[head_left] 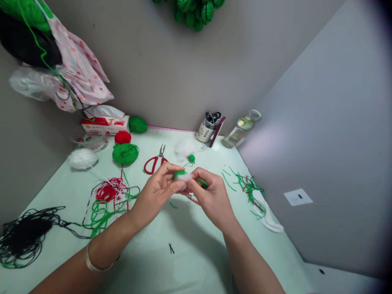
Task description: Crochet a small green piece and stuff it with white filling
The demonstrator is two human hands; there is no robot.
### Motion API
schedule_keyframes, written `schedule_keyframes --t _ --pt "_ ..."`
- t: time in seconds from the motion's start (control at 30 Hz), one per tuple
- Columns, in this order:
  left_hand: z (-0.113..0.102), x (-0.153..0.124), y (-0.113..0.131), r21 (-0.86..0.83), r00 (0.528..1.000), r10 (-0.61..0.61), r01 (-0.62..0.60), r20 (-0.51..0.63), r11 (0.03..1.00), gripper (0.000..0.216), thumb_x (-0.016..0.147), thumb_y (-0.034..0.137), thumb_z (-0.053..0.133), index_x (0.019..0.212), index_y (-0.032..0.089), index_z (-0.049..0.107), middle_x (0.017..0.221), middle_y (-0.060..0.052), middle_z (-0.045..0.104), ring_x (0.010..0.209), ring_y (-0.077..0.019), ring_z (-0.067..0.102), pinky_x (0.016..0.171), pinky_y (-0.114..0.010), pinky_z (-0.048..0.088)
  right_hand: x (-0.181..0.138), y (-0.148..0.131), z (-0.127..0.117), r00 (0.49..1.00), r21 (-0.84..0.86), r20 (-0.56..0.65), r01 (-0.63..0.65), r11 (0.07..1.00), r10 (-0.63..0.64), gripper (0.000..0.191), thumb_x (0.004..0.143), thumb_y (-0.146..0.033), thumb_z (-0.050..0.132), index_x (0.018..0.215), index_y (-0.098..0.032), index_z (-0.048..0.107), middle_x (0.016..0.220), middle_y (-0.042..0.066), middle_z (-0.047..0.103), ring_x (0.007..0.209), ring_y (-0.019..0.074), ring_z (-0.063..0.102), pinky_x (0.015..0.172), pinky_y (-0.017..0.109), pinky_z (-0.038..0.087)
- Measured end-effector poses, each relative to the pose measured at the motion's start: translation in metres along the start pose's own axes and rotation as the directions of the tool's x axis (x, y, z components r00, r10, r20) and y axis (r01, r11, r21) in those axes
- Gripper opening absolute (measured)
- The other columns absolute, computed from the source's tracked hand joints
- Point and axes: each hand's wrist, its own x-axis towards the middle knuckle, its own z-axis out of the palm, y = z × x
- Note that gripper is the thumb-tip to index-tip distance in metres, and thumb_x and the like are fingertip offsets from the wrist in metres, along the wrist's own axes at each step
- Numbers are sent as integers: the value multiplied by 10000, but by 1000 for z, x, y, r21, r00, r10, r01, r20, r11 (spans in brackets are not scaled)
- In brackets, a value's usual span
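Note:
My left hand [154,194] is closed around a small green knitted or crocheted piece [179,174]. White fluffy stuffing [185,177] sits at its opening, pinched between the thumb and fingers of my right hand [212,198]. A loop of green yarn [202,183] shows at the right hand's fingers. Below that hand is a thin orange-red and white item [192,199], partly covered, whose kind I cannot make out. Just beyond the hands lie red-handled scissors [156,160], a clump of white stuffing [185,148] and a small green ball [191,158].
Balls of green yarn [125,154], red yarn [123,137] and white yarn [82,158] lie at the back left near a tissue box [105,124]. Tangled black yarn [27,234] is at left. A pen cup [207,130] and bottle [240,130] stand behind; yarn scraps [252,190] lie right.

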Motion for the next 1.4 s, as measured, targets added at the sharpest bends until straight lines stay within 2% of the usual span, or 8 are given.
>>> schedule_keyframes --t 0.13,0.3,0.43,0.6,0.8,1.03,1.23,1.4 --pt "-1 2 -7 55 997 7 -3 -83 999 260 893 351 733 1045 199 587 777 9 734 645 -172 714 694 -334 604 -10 -7 4 988 -167 121 112 980 -92 272 1020 -355 501 803 -216 587 700 -26 652 614 117 533 634 247 389" --pt "-3 2 -19 147 964 109 -74 -242 986 78 885 232 674 933 199 624 672 66 578 581 -102 540 581 -218 440 -23 -4 26 974 -352 132 220 910 -184 194 1010 -259 450 883 -218 590 636 -44 546 530 119 403 584 268 309" --pt "-1 4 -18 161 958 133 -93 -256 982 113 905 278 659 981 211 608 702 61 575 565 -119 537 555 -248 442 -8 4 28 994 -47 102 51 998 -46 255 983 -347 529 772 -218 588 666 -30 605 543 108 415 545 243 327" --pt "4 1 -2 169 969 146 -113 -198 979 239 883 289 733 1043 211 573 798 41 627 675 -129 616 671 -271 513 11 10 18 997 223 62 -50 974 37 339 888 -457 686 683 -209 577 610 -39 617 522 92 361 487 225 304" --pt "-3 -1 7 139 999 35 -29 -37 990 228 965 346 672 1114 209 567 892 14 673 790 -152 697 796 -311 547 2 8 8 999 0 -33 37 999 -37 250 940 -397 658 770 -220 611 626 -35 674 528 101 445 529 228 367" --pt "-1 4 -9 155 970 65 -29 -233 987 152 825 264 725 912 204 616 733 46 616 657 -139 574 651 -264 461 -20 -1 27 948 -461 119 315 830 -294 171 1011 -232 433 932 -209 582 675 -5 658 520 135 505 543 263 319" --pt "0 3 -8 79 971 -32 52 -236 996 86 850 277 661 911 219 640 627 65 549 569 -132 517 559 -241 400 -16 11 35 941 -487 58 318 813 -333 109 986 -249 521 909 -227 594 642 -26 647 529 136 538 563 249 341" --pt "4 0 1 -34 989 -90 87 -113 996 228 932 404 672 1047 211 631 817 -5 725 755 -188 702 759 -335 580 -5 11 13 986 -305 -12 156 939 -168 235 992 -357 582 795 -233 616 625 -38 657 541 114 516 589 237 382"
